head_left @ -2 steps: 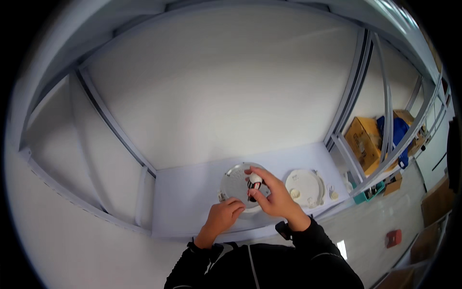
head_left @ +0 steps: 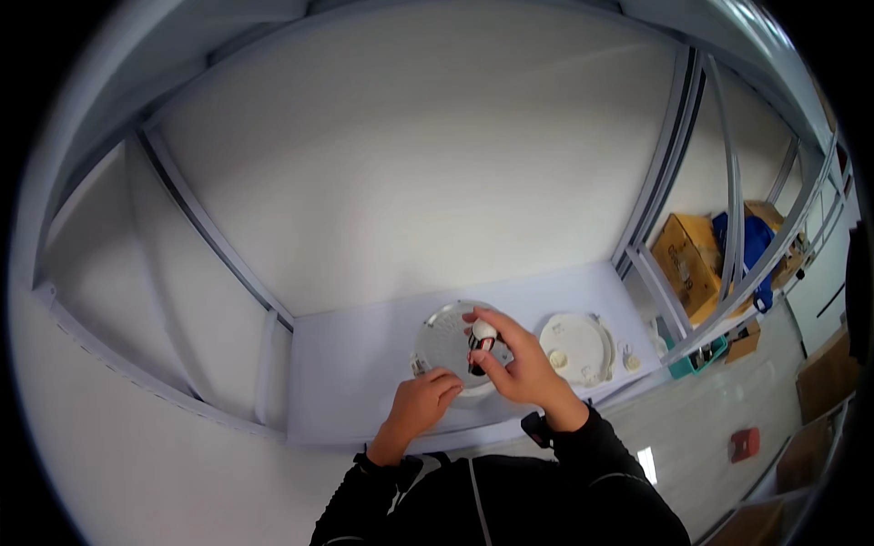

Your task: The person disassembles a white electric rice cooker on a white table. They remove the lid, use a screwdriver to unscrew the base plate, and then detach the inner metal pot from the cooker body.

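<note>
Two hands work over a round grey disc (head_left: 452, 350) on the bench (head_left: 346, 382): left hand (head_left: 421, 403) fingers pinch its near rim, steadying it, while right hand (head_left: 514, 364) fingers grip a small white-capped part (head_left: 482, 335) just above it

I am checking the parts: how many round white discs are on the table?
2: one disc under both hands, one disc to its right, untouched. Others may be hidden.
</note>
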A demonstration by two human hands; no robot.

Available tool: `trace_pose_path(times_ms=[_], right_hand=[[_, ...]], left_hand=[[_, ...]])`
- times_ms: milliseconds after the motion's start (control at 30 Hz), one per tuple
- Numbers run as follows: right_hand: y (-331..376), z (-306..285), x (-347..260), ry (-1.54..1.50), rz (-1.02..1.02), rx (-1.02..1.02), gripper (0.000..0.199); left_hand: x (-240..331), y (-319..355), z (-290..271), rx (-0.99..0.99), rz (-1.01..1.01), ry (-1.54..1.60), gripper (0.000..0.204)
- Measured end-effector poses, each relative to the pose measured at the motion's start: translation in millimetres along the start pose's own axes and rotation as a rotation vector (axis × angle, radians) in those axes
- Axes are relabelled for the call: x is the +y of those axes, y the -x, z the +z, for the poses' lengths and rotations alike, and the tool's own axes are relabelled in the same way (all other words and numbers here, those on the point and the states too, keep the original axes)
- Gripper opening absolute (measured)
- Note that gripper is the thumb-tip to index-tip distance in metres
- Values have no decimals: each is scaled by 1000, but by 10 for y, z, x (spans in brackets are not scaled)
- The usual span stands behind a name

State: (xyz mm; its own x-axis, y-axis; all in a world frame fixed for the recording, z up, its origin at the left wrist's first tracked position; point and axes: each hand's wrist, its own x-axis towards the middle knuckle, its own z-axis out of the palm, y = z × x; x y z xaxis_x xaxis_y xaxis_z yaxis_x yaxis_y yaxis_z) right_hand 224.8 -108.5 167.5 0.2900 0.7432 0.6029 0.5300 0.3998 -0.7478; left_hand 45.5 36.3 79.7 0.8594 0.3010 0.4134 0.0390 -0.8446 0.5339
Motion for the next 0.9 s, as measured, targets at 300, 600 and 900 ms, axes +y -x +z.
trace_pose_path(times_ms=[300, 600, 900], right_hand=[[105, -118, -1, -144, -13, 155, 59], [200, -355, 215, 14, 10, 392, 44], [466, -252, 696, 366, 481, 161, 55]], left_hand=[[100, -46, -2, 35, -54, -30, 9], [29, -47, 62, 83, -149, -64, 12], [-188, 36, 173, 285, -455, -165, 56]])
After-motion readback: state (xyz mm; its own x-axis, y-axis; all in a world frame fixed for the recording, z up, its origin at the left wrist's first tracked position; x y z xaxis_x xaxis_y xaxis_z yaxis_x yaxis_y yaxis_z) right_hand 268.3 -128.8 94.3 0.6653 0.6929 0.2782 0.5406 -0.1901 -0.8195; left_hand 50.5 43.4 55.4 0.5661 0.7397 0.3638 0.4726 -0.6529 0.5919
